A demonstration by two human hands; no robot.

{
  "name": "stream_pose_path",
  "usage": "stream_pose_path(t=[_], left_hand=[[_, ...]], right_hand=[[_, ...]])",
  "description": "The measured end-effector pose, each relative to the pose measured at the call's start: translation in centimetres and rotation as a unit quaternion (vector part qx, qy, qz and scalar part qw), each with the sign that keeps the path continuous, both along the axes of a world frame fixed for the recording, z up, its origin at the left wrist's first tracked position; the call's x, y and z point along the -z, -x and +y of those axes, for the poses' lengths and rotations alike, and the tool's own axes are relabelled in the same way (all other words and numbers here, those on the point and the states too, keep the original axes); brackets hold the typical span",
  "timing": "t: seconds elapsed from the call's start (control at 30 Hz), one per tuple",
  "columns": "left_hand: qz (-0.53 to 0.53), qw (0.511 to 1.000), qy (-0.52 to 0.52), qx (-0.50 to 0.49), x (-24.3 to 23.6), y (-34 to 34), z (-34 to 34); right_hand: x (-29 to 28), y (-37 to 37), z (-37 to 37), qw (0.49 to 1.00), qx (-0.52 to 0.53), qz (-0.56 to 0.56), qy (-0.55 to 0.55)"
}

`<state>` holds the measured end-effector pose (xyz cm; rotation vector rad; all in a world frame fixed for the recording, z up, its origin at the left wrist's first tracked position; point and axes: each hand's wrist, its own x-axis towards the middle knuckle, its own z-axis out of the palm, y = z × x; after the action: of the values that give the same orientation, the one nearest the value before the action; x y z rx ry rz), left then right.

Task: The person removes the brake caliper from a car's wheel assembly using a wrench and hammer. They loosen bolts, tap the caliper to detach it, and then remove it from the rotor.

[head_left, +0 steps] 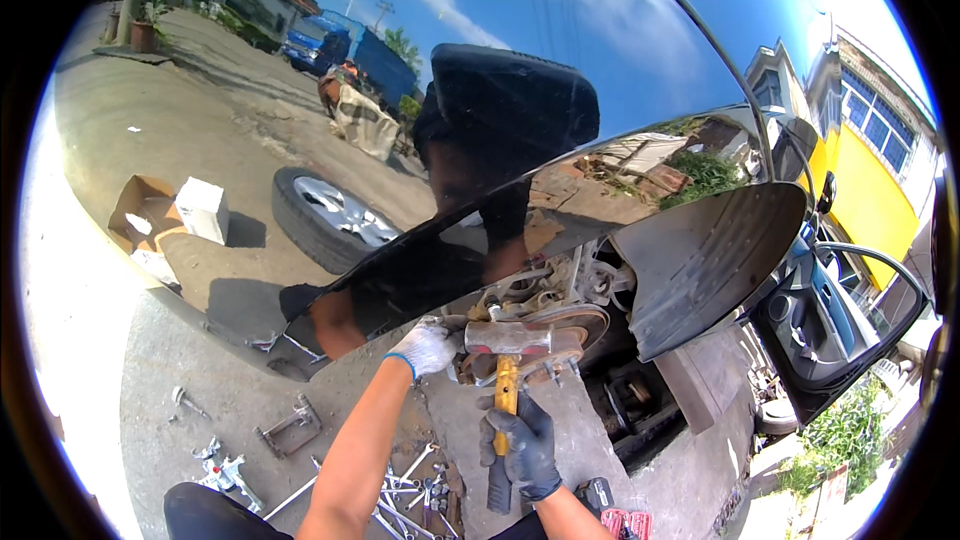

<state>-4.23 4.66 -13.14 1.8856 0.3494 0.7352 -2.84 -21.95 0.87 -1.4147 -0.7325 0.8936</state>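
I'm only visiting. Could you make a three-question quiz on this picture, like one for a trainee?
1. The right hand grips a: A) screwdriver, B) hammer, C) saw.
2. True or false: the left hand wears a black glove.
3. Which long metal tools lie on the ground between the two forearms?

Key: 1. B. 2. False; its glove is white. 3. Wrenches.

Grey, stained concrete ground (240, 380) carries a loose pile of silver metal wrenches (400, 490). Small metal sockets (432, 492) lie against the pile's right side. Left of the pile lies a branching silver metal tool (228, 470); farther ahead on that side, a rusty U-shaped metal bracket (290, 427) and a slim silver metal pin (188, 402).
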Motion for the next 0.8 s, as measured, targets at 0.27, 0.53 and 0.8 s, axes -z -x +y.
stream_pose_path(t=[0.27,0.53,0.8], left_hand=[[0.07,0.997,-0.011,-0.033,-3.3,1.1,-1.9],[0.113,0.958,-0.105,-0.243,2.1,-3.9,-3.5],[0.02,0.926,-0.114,-0.36,8.2,-7.8,-4.7]], right_hand=[[0.4,-0.4,0.2,1.0,0.002,-0.015,-0.006],[-1.0,-0.8,1.5,0.992,0.014,-0.11,0.052],[-2.1,-1.1,3.5,0.932,-0.027,-0.354,0.075]])
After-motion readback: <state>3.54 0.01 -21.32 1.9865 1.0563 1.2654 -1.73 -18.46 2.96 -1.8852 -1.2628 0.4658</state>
